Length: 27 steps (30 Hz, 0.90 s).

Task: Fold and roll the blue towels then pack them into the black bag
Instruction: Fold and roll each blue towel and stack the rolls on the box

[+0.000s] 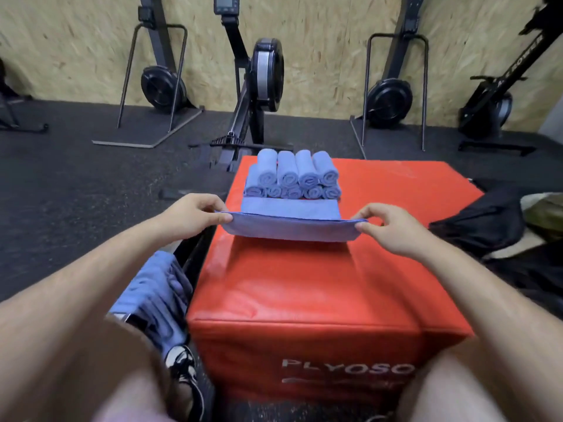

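Observation:
A blue towel (289, 222) lies across the top of the red foam box (304, 284), its near half lifted and folding over. My left hand (195, 213) pinches its left corner and my right hand (393, 228) pinches its right corner. Behind it, several rolled blue towels (294, 175) are stacked in two rows at the box's far edge. A heap of loose blue towels (152, 296) sits in a dark crate at the lower left. The black bag (484, 226) lies slumped on the floor to the right of the box.
Several rowing machines (259, 83) stand upright against the chipboard wall behind. Dark rubber floor (91, 184) surrounds the box. My knees and a black-and-white shoe (184, 365) are at the bottom edge.

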Tool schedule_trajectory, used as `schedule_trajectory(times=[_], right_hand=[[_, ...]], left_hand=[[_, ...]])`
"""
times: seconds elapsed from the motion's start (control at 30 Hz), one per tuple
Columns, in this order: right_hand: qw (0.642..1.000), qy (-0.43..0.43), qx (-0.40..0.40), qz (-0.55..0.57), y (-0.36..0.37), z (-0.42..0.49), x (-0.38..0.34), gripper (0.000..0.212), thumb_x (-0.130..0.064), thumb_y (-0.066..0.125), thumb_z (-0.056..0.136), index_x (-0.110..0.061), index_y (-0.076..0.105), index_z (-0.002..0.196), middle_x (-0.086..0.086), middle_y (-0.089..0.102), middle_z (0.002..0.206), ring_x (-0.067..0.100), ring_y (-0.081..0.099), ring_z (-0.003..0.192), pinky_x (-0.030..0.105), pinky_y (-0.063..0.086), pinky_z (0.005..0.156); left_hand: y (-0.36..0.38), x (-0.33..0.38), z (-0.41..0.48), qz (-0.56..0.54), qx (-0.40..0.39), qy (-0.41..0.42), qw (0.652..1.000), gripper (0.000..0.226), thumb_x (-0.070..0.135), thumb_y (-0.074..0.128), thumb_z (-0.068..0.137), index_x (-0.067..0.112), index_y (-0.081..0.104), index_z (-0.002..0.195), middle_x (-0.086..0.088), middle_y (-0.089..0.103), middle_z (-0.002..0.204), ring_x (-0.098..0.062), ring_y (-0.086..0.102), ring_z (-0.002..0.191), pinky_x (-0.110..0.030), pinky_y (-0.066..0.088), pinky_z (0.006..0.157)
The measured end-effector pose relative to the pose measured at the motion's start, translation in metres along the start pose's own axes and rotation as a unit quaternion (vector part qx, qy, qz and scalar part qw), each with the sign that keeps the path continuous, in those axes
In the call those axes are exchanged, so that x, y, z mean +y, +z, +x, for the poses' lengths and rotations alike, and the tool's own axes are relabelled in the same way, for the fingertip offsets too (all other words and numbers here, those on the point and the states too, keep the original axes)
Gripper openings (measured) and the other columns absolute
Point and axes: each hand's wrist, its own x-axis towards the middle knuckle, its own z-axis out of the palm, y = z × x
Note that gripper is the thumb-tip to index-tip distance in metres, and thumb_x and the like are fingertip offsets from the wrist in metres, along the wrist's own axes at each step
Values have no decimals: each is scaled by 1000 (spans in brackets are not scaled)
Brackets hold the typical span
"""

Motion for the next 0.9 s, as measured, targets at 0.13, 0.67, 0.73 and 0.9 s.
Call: schedule_trajectory(times=[0.13, 0.67, 0.73, 0.9], right_hand=[[986, 30, -135, 96, 20, -26, 20, 18, -5, 66, 93, -22, 64, 87, -9, 66, 74, 6, 55, 69, 25, 43, 68], [985, 124, -93, 70, 53, 45, 46, 4, -13, 69, 91, -10, 68, 88, 10, 74, 79, 17, 65, 67, 33, 50, 64], [987, 127, -87, 54, 65, 59, 54, 5, -15, 69, 90, -13, 67, 85, 10, 73, 79, 19, 63, 67, 36, 52, 68], [987, 141, -71, 38, 84, 78, 72, 12, -19, 70, 89, -22, 63, 79, -1, 66, 72, 14, 56, 57, 35, 51, 66]], left_hand=[[15, -18, -28, -27, -94, -35, 995, 10, 8, 74, 87, 0, 68, 87, -9, 68, 80, -15, 58, 80, -32, 46, 81], [43, -47, 48, -6, -19, -88, 996, 18, 18, 75, 88, 2, 67, 90, -6, 64, 78, -15, 56, 72, -34, 48, 72], [51, -57, 62, 11, -16, -95, 995, 16, 21, 75, 87, 6, 67, 86, -6, 65, 77, -16, 56, 71, -33, 46, 71], [66, -70, 80, 101, -14, -89, 991, 14, 20, 70, 92, 8, 65, 87, -5, 60, 73, -15, 50, 62, -18, 37, 53]])
